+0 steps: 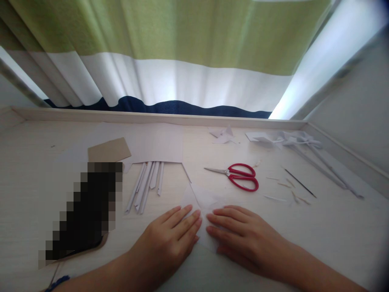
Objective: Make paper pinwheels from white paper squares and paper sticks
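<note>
We find both hands palm down, fingers extended: the left hand (179, 229) and the right hand (243, 229) rest on thin white paper (208, 198) at the near middle of the rimmed tabletop (194, 142). We note paper rolls (148, 186) protruding from beneath a larger sheet (158, 142), and red-handled scissors (227, 172) beyond the right hand.

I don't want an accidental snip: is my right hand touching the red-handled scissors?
Apart. The head view shows a strip of tabletop between your right hand and the scissors.
</note>
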`<state>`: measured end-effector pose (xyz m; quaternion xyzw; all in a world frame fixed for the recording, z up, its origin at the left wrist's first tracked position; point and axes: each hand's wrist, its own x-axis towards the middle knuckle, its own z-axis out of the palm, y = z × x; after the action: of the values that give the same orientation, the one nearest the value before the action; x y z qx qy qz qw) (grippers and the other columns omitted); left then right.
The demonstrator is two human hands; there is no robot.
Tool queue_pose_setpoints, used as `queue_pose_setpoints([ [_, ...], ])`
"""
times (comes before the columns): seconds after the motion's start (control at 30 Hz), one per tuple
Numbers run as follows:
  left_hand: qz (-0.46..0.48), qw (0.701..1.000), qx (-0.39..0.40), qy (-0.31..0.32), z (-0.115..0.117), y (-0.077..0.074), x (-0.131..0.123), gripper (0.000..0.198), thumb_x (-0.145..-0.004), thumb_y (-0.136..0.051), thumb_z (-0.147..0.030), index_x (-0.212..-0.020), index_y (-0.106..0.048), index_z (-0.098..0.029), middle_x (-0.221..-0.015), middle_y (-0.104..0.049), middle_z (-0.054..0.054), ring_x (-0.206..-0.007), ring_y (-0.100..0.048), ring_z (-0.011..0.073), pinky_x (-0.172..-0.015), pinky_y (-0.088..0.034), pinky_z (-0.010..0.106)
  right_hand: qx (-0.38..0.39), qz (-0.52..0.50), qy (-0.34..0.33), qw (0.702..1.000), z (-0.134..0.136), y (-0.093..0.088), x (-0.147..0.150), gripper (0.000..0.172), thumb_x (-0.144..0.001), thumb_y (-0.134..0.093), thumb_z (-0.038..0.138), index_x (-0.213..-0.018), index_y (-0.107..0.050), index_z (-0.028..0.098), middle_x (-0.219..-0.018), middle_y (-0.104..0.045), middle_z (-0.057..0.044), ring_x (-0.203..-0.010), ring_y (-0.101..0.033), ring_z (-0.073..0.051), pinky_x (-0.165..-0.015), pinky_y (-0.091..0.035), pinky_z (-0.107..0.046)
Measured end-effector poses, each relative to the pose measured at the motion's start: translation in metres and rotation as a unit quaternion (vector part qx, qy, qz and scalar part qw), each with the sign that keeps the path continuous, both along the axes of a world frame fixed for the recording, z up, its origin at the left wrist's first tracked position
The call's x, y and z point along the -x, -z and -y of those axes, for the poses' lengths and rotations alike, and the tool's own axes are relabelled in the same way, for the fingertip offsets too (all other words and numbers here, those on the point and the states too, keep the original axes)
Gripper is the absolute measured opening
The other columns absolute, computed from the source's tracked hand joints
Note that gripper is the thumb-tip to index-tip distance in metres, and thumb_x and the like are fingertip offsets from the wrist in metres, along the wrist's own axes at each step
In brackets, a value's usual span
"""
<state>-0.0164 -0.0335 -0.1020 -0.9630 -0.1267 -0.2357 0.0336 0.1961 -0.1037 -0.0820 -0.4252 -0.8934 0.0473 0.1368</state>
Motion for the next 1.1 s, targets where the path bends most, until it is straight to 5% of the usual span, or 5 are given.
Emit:
queue_pose_setpoints([
  [0.17,-0.005,1.000,0.011,0.002,-0.001,0.001,0.001,0.023,-0.085,-0.047,-0.018,-0.104,-0.060,-0.014,-0.106,-0.064,0.004,-0.098,-0.059,0.0203,-0.078,-0.054,0.033,0.007,0.012,-0.028,1.000,-0.003,-0.002,-0.005,0.031,-0.087,-0.047,0.031,-0.113,-0.054,0.016,-0.115,-0.060,-0.004,-0.101,-0.054,-0.018,-0.088,-0.045,-0.033],
  [0.5,-0.005,1.000,0.011,0.013,0.000,0.003,0.000,0.024,-0.085,-0.047,-0.018,-0.103,-0.060,-0.011,-0.105,-0.064,0.007,-0.097,-0.060,0.0212,-0.078,-0.055,0.033,-0.111,0.089,-0.132,0.981,-0.011,-0.004,-0.007,0.027,-0.086,-0.045,0.018,-0.109,-0.057,0.010,-0.102,-0.066,-0.007,-0.091,-0.059,-0.020,-0.077,-0.049,-0.033],
  [1.1,-0.008,0.999,0.031,0.001,-0.001,0.001,0.000,0.025,-0.085,-0.047,-0.021,-0.105,-0.059,-0.013,-0.107,-0.064,0.005,-0.098,-0.060,0.0208,-0.078,-0.055,0.033,-0.108,0.041,-0.132,0.985,-0.013,-0.005,-0.012,0.028,-0.087,-0.040,0.015,-0.107,-0.058,0.006,-0.101,-0.066,-0.011,-0.092,-0.062,-0.021,-0.072,-0.053,-0.031],
])
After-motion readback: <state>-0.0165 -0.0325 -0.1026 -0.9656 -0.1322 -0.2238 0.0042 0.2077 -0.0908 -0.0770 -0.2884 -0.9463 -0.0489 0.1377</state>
